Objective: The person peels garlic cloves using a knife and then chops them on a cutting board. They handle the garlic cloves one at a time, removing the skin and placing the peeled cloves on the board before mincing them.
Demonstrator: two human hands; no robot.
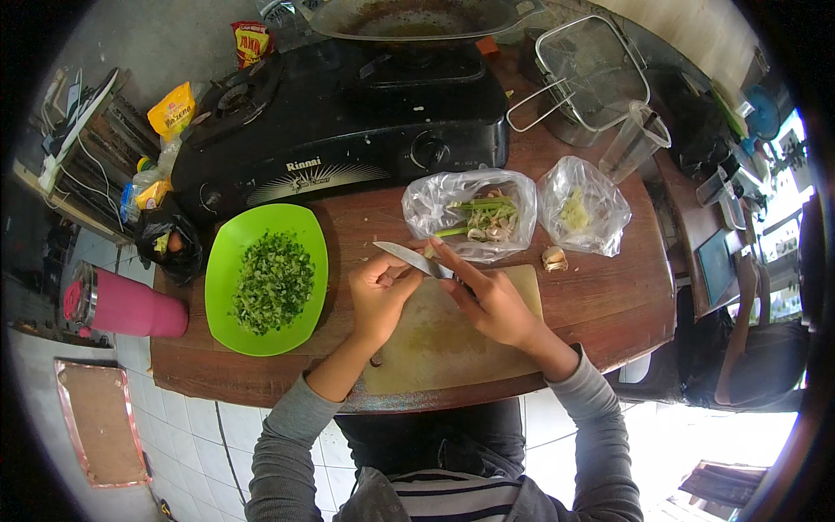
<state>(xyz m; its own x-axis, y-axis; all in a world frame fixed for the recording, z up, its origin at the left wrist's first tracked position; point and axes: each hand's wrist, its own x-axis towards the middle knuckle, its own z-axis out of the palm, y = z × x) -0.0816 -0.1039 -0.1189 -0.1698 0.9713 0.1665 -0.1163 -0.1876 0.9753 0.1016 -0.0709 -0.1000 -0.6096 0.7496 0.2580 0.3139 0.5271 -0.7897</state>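
My right hand (499, 307) grips a small kitchen knife (414, 259), its blade pointing left above the chopping board (434, 333). My left hand (381, 300) is at the blade, fingers curled and thumb near the edge; whether something sits in those fingers is hidden. A small pale piece (428, 250), perhaps a garlic clove, shows by my right index fingertip. Just beyond lies an open clear plastic bag (470, 209) with green stalks and garlic peelings. Another clear bag (577, 212) holds pale peeled pieces, likely garlic. Part of a garlic bulb (554, 258) rests on the wooden table (607, 287).
Left of the board stands a green bowl (218, 280) of chopped green leaves. A pink tumbler (140, 300) and a black plastic bag (171, 245) are farther left. Behind sit a Rinnai gas stove (365, 140) with a wok (417, 19), a wire strainer (593, 72) and a plastic cup (633, 143).
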